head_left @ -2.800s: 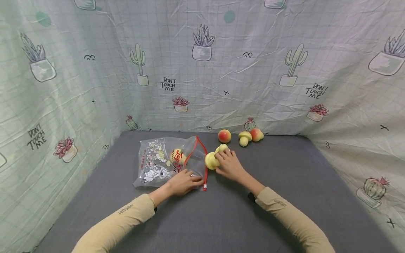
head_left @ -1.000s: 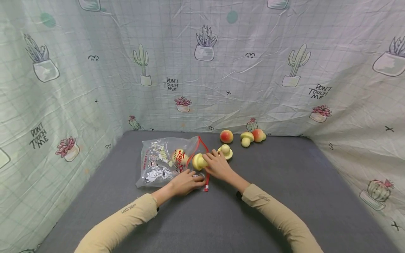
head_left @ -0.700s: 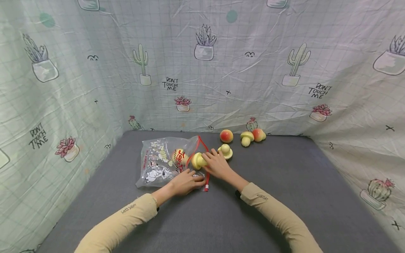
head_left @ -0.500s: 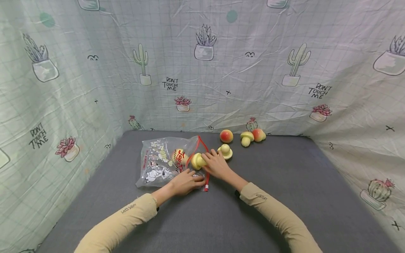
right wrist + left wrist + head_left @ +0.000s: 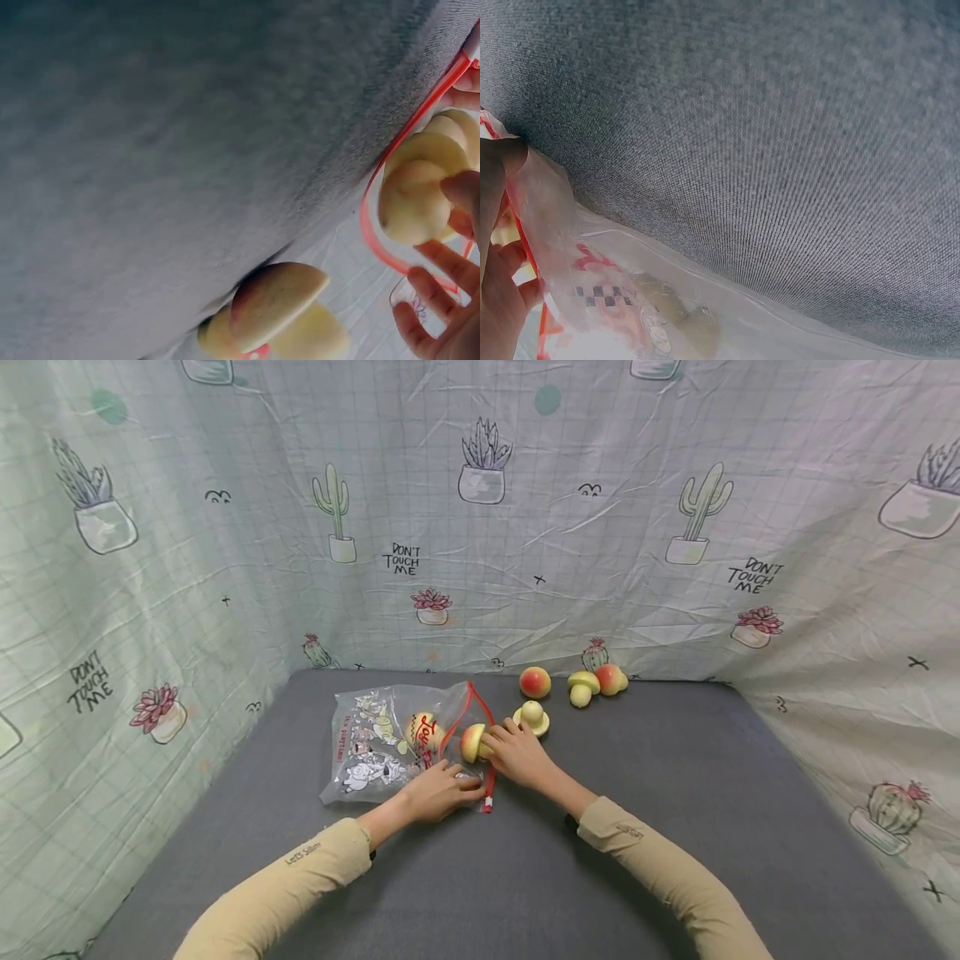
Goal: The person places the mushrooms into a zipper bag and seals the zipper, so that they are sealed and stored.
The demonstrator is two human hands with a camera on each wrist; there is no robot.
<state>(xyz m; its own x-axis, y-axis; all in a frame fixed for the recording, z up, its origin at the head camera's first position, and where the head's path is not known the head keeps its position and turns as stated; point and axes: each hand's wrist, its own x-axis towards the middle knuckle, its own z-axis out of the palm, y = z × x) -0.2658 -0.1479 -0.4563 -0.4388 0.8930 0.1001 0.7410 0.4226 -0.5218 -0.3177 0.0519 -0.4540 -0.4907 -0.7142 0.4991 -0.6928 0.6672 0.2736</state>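
My left hand (image 5: 435, 793) lies on the front of a clear zip bag (image 5: 367, 727) with a red zip edge. In the left wrist view its thumb (image 5: 506, 154) and fingers hold the bag's edge. At the bag's mouth lies a toy mushroom (image 5: 471, 743) with a red-and-yellow cap and pale stem. My right hand (image 5: 517, 756) is at its stem; in the right wrist view the fingers are spread, the thumb beside the mushroom (image 5: 412, 202). Another round yellow piece (image 5: 423, 731) shows through the bag's print. A further mushroom (image 5: 531, 718) sits just behind my right hand.
Farther back on the grey table (image 5: 675, 827) stand a red-and-yellow round piece (image 5: 535, 682), a yellow mushroom (image 5: 581, 690) and a red-and-yellow one (image 5: 609, 680). Behind them hangs a cactus-print cloth (image 5: 480, 568).
My right hand carried a mushroom left from beside the other one to the bag's mouth. Since half a second ago it has drawn slightly right and the mushroom has turned. The left hand stays put.
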